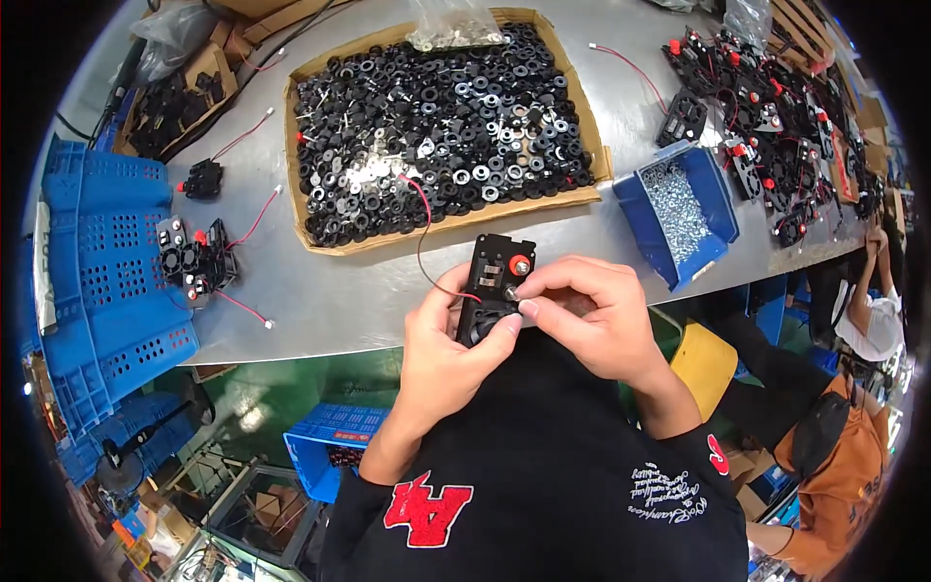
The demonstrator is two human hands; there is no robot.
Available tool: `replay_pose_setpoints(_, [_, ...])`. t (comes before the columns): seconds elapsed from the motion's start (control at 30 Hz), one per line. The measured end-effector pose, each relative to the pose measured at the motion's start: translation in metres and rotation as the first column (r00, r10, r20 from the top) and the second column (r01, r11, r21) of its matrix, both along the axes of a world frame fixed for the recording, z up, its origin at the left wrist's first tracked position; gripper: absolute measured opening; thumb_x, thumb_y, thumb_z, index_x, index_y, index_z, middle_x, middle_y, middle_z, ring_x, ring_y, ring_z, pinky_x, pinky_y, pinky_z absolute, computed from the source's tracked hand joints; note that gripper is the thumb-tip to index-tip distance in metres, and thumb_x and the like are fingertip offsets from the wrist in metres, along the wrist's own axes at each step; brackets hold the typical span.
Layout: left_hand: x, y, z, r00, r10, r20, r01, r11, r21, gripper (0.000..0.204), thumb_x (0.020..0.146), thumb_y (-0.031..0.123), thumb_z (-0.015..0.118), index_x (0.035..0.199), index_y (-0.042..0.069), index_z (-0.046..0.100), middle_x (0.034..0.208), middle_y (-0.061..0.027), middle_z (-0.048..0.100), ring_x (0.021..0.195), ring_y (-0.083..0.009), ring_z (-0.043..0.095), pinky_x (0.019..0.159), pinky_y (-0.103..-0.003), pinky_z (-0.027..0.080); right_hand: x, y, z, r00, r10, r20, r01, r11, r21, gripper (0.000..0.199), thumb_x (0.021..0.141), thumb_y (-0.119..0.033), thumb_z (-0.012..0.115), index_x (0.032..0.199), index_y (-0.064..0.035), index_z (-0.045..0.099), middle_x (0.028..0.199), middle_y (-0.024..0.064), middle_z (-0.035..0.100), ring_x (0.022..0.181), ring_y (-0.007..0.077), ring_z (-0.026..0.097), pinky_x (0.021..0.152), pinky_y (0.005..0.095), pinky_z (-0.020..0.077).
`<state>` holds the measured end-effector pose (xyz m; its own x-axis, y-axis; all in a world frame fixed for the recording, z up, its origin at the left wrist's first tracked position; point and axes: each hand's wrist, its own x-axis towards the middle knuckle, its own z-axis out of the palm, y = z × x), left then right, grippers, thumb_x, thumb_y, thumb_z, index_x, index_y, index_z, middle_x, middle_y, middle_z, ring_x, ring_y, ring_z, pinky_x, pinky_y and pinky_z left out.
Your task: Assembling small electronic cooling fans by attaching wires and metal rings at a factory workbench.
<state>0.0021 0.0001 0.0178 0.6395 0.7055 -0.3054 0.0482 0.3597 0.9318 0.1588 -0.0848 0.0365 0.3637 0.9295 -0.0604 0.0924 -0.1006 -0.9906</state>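
My left hand [448, 349] is closed around a black fan module [493, 257] held over the table's near edge, its thumb lying across the fan end. A red-ringed terminal post stands on the module's upper face, and a thin red and black wire [424, 228] loops from its side up to the box of washers. With thumb and forefinger, my right hand [592, 315] pinches a small silvery metal part [511, 292] against the module, just below the red ring. Whether that part is a nut or a washer cannot be made out.
A cardboard box [589, 131] of black and silver washers lies beyond my hands. To its right sits a blue bin [635, 209] of small metal hardware, near piled fan modules [766, 145]. More modules [194, 257] lie left, beside a blue crate [116, 242]. Other people are at the right.
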Motion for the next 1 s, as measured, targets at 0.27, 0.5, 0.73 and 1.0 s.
replay_pose_setpoints(0.27, [-0.002,-0.002,-0.005,0.986,0.024,-0.167,0.007,0.984,0.18,0.051,0.075,0.005,0.075,0.121,-0.003,0.055,0.099,-0.0112,0.066,0.083,-0.0109,0.065,0.068,-0.025,0.054,-0.007,0.006,-0.009,0.899,-0.03,0.437,-0.024,0.993,0.118,0.014,0.078,0.002,0.07,0.092,0.0005,0.07,0.083,0.012,0.068,0.067,0.0167,0.066,0.056,0.0263,0.0509])
replay_pose_setpoints(0.5, [0.009,-0.009,-0.015,0.965,0.234,-0.123,-0.056,0.636,0.77,0.054,0.071,0.006,0.077,0.12,-0.002,0.056,0.094,-0.0145,0.065,0.077,-0.0255,0.068,0.063,-0.032,0.055,-0.014,0.006,-0.008,0.782,-0.149,0.605,0.067,0.986,0.156,0.015,0.077,0.003,0.07,0.091,0.0016,0.07,0.08,0.0134,0.069,0.065,0.0197,0.068,0.054,0.0255,0.0533])
replay_pose_setpoints(0.73, [0.017,-0.013,-0.017,0.949,0.301,-0.097,-0.066,0.489,0.87,0.053,0.07,0.007,0.078,0.118,-0.002,0.057,0.089,-0.0103,0.063,0.068,-0.0213,0.065,0.057,-0.031,0.053,-0.021,0.003,-0.008,0.913,-0.222,0.342,0.216,0.975,0.056,0.013,0.081,0.001,0.069,0.094,0.0041,0.069,0.082,0.0127,0.069,0.069,0.015,0.068,0.058,0.0255,0.054])
replay_pose_setpoints(1.0, [0.018,-0.016,-0.021,0.935,0.327,-0.135,-0.035,0.468,0.883,0.054,0.069,0.008,0.079,0.118,-0.002,0.057,0.089,-0.0106,0.064,0.068,-0.0209,0.065,0.058,-0.031,0.054,-0.013,0.002,-0.02,0.972,-0.235,-0.018,0.233,0.968,-0.091,0.014,0.084,-0.002,0.069,0.096,0.0039,0.07,0.083,0.0112,0.07,0.07,0.0107,0.064,0.06,0.023,0.05])
